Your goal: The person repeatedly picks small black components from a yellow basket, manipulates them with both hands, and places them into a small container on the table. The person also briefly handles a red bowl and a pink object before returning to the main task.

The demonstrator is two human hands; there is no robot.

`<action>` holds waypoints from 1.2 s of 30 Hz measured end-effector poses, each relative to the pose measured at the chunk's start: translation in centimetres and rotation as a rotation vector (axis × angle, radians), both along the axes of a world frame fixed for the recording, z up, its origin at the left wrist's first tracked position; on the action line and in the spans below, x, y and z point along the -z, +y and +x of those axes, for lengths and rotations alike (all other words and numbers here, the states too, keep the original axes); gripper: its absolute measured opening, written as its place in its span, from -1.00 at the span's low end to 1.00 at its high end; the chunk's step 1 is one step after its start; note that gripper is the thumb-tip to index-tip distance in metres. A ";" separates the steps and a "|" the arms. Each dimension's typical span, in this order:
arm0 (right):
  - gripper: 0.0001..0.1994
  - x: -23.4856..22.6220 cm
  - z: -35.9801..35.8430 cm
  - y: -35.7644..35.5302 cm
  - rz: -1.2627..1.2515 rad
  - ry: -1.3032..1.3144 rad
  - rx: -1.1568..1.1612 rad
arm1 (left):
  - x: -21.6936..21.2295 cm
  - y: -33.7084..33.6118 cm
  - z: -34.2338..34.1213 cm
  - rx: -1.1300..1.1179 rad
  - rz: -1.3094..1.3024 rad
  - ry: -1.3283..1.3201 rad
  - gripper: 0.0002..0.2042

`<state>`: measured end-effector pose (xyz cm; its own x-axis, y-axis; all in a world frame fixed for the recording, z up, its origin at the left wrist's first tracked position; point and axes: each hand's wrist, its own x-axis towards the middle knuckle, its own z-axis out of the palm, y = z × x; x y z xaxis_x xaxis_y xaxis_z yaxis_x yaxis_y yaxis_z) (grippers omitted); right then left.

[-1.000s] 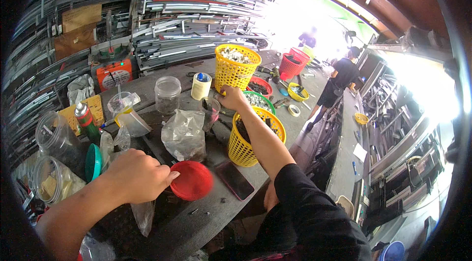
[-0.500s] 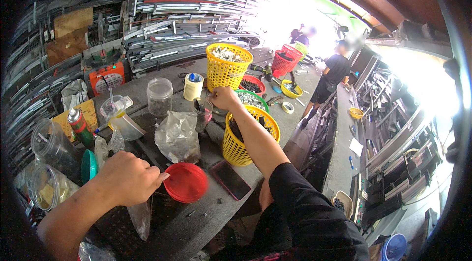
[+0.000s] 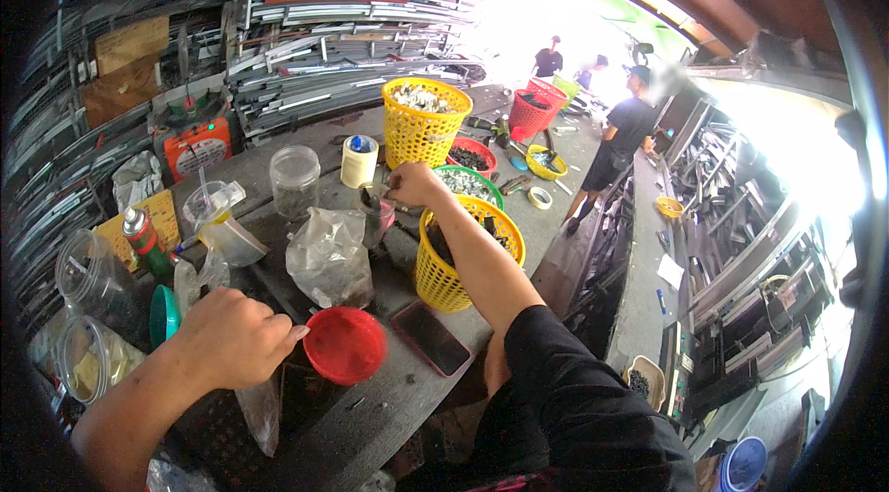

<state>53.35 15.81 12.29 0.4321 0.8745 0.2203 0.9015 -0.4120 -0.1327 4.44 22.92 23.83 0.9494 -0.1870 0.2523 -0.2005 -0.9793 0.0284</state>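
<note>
Workbench (image 3: 370, 436): long dark slab running away from the viewer, crowded along its whole length. Wall racks of metal profiles (image 3: 361, 19) sit behind it, within arm's reach of the bench. Far end, in bright daylight, other people stand at the bench; too small to tell what they handle.

Baskets: tall yellow basket (image 3: 421, 126) at the back holds pale small parts; a nearer yellow basket (image 3: 454, 256) stands at the bench edge just below the right forearm, so the arm passes over its rim. Red and green bowls lie between the two.

Containers: clear jar (image 3: 294, 179) upright, lid off; crumpled clear plastic bag (image 3: 326, 256) beside it; more clear jars at the left edge, lying tilted.

Red lid (image 3: 344, 344): lies flat, open side up, on the near bench, probably serving as a shallow tray. Dark phone (image 3: 431, 336) lies flat just beside it.

Left hand (image 3: 231, 339): loosely curled, knuckles up, fingertips reaching the red lid's left rim; whether they grip the rim or only touch it, cannot tell.

Right hand (image 3: 414, 184): arm stretched forward, fingers bunched together over a small dark cup (image 3: 375, 214) near the green bowl, seemingly pinching something; the piece itself is too small to see.
</note>
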 end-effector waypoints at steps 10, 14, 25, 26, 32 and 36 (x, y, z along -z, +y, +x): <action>-0.59 -0.3 -0.9 -0.1 0.067 0.092 0.089 | 0.3 0.7 -0.2 -0.070 0.007 0.086 -0.58; -0.58 -0.6 -1.0 -0.2 0.078 0.063 0.104 | 0.4 0.7 0.0 -0.204 -0.081 0.229 -0.57; -0.56 -1.2 -1.6 -0.5 0.076 0.114 0.113 | 0.5 1.2 0.3 -0.373 -0.371 0.619 -0.54; -0.55 -1.2 -1.6 -0.5 0.071 0.120 0.118 | 0.5 1.3 0.4 -0.388 -0.381 0.640 -0.53; -0.55 -0.8 -1.1 -0.2 0.079 0.076 0.118 | 1.1 2.0 0.5 -0.449 -0.636 0.813 -0.47; -0.56 -0.8 -1.2 -0.2 0.069 0.092 0.095 | 1.4 2.0 0.4 -0.466 -0.798 0.858 -0.48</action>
